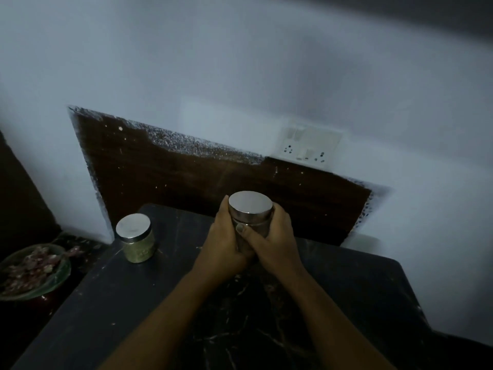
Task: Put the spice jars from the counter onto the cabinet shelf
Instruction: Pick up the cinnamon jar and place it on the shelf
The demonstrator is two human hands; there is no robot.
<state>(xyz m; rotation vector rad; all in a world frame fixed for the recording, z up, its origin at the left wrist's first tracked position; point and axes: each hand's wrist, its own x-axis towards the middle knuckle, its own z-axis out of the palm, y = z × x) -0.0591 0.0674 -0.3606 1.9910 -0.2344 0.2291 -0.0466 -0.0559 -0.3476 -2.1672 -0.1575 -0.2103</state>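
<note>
A spice jar with a flat silver lid stands upright near the back of the dark marble counter. My left hand wraps its left side and my right hand wraps its right side, so most of its body is hidden. A second jar, clear with greenish-yellow powder and a silver lid, stands alone on the counter to the left, about a hand's width from my left hand. No cabinet shelf is in view.
A brown wooden panel backs the counter against the pale wall. A white switch and socket plate sits above the panel. A green bowl of reddish scraps rests lower left, beside the counter's left edge.
</note>
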